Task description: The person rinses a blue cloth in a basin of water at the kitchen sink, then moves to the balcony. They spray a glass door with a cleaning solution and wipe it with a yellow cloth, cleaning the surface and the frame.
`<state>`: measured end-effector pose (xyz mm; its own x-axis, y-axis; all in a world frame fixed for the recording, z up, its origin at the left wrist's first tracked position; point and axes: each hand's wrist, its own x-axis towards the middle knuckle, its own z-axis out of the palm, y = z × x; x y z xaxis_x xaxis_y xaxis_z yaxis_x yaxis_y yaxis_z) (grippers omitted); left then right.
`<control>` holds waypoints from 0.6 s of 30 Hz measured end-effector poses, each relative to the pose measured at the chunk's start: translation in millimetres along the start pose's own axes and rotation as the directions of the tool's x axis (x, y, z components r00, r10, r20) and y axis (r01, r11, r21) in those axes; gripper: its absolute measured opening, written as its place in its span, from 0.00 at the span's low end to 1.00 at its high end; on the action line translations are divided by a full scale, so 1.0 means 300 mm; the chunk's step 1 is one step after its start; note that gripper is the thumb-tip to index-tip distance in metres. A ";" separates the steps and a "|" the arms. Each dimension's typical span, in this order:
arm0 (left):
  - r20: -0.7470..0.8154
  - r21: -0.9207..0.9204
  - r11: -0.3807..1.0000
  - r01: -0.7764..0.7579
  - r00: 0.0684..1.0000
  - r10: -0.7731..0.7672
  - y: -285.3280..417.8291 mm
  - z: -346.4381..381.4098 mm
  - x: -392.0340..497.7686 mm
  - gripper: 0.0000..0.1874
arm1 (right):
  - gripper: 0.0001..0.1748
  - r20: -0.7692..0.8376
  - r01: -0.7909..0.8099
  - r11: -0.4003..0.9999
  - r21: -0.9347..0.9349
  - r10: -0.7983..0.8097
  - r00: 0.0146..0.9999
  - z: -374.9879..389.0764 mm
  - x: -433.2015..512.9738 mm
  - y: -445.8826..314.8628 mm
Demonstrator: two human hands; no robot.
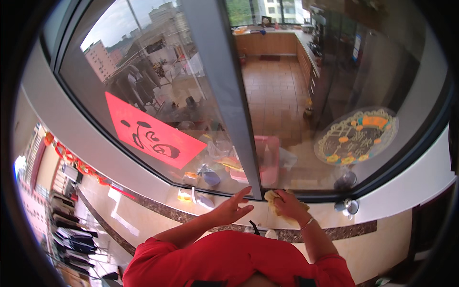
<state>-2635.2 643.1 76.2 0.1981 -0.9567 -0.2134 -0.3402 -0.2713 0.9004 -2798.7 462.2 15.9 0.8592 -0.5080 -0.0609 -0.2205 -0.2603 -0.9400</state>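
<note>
My right hand (289,205) grips a crumpled yellowish cloth (281,211) at the lower edge of the right glass pane (276,107), just right of the grey vertical frame post (229,75). To the post's left, my left hand (233,208) holds nothing; its fingers are spread and its fingertips come close to the bottom frame. I cannot tell whether they touch it. A pale sill (247,206) runs beneath both hands. The left glass pane (172,104) carries a tilted red paper (150,132) with a black character.
A metal cup (348,208) stands on the sill to the right. Small orange-and-white objects (186,195) sit left. A round decal (358,136) marks the right pane. Through the glass show a pink plastic tub (270,158) and a tiled kitchen floor (272,82). Clothes (73,233) hang far left.
</note>
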 end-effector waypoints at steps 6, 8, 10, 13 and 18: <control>-0.245 -0.432 0.827 -0.360 0.929 0.276 -0.050 0.117 0.034 0.34 | 0.19 -0.024 0.182 0.880 0.440 -0.191 0.981 0.123 0.018 -0.220; -0.264 -0.607 0.754 -0.252 0.958 0.107 -0.059 0.086 0.007 0.28 | 0.18 0.136 0.217 0.870 0.443 -0.304 0.943 0.117 0.012 -0.303; -0.299 -0.657 0.737 -0.160 0.953 -0.059 -0.076 0.027 -0.039 0.23 | 0.15 0.207 0.410 0.911 0.040 -0.409 0.889 0.063 0.020 -0.365; -0.456 -0.726 0.653 -0.217 0.863 -0.220 -0.053 -0.046 -0.086 0.18 | 0.13 0.175 0.486 0.871 -0.068 -0.469 0.865 -0.046 0.042 -0.414; -0.786 -0.430 0.615 -0.661 0.609 0.104 0.252 -0.207 -0.102 0.16 | 0.13 0.071 0.371 0.890 0.266 -0.402 0.913 -0.120 0.057 -0.391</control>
<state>-2609.7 658.4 174.3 0.8081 -0.5276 0.2621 0.0552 0.5108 0.8580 -2774.8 454.3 137.2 0.9058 -0.3011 0.2980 0.2450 -0.2016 -0.9483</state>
